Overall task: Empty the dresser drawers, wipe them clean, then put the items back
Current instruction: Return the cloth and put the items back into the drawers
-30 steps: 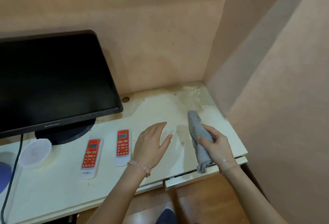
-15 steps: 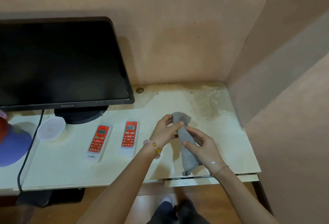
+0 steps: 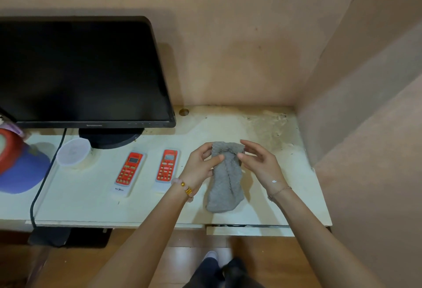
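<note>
Both hands pinching the gray cloth [image 3: 225, 178] at center frame, left hand [image 3: 199, 168] & right hand [image 3: 260, 164] fingers gripping its top edge over the desk [image 3: 285, 196]; two remotes [image 3: 167, 168] sit just left.

monitor [image 3: 80, 70] cut by left edge; red-and-purple object [image 3: 18, 164] half out of frame, unidentifiable; drawer [image 3: 249, 231] interior hidden under desktop [image 3: 91, 207]; remote [image 3: 129, 171] button labels too small; cloth [image 3: 226, 180] top corners covered by left hand [image 3: 201, 166], right hand [image 3: 260, 164]
</note>
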{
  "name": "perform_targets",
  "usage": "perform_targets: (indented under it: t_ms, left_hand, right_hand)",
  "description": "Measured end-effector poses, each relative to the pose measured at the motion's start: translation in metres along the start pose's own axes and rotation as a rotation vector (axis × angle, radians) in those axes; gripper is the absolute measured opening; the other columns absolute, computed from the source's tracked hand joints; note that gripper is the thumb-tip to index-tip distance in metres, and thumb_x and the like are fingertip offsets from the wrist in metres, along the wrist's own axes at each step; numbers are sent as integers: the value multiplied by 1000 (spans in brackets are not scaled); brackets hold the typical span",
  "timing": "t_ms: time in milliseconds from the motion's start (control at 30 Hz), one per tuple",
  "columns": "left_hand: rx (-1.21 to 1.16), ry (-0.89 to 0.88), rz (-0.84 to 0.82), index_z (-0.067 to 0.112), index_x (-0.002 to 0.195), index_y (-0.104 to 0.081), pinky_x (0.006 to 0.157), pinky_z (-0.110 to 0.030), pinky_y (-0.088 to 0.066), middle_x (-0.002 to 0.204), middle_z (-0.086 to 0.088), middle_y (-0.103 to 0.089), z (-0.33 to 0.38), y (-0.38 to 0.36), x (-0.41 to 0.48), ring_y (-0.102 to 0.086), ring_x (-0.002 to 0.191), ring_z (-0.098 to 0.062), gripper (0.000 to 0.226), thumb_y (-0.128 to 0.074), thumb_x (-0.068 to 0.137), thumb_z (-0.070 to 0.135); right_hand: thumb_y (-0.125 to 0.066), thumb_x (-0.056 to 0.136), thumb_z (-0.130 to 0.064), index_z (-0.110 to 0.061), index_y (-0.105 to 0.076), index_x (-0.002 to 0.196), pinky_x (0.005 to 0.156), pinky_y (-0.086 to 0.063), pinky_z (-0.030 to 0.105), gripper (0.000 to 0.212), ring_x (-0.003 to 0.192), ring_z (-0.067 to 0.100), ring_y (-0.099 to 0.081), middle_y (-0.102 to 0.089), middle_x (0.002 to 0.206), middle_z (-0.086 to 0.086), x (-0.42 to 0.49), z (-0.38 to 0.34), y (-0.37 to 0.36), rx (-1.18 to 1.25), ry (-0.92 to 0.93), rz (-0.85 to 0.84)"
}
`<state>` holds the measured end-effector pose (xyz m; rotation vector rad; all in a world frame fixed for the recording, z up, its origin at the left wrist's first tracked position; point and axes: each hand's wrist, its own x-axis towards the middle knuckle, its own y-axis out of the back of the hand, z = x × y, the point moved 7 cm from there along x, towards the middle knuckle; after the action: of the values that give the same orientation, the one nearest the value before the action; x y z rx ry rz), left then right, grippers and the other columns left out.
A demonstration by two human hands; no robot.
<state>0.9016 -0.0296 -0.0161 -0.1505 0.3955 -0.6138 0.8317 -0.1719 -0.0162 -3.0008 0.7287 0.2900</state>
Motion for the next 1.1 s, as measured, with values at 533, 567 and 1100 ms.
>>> perform_targets:
  t_ms: [533, 567, 1100]
  left_hand:
    - [814, -242, -169, 20, 103, -57, 87, -22, -43, 113, 5, -54, 15, -5, 0, -51, 106, -8, 29, -71, 79, 29]
    - [859, -267, -188, 19, 101, -56, 88, -21, -41, 115, 6, -52, 18, -6, 2, -49, 106, -7, 30, -73, 77, 29]
    - [329, 145, -300, 13, 98, -63, 83, -37, -54, 99, -11, -68, 5, 29, -18, -64, 97, -23, 12, -64, 86, 17]
  right_hand:
    - [-62, 86, -6, -16, -63, 76, 64, -52, 19, 14, 63, 1, -60, -65, 68, -3, -4, -30, 13, -22, 105, 1]
    - [-61, 86, -9, -17, -63, 77, 64, -51, 20, 13, 65, 2, -59, -64, 68, -5, -5, -32, 15, -33, 103, -3]
    - [-59, 89, -28, -22, -61, 80, 49, -48, 21, 11, 63, 5, -62, -70, 71, -2, -29, -16, 55, -186, 35, 14]
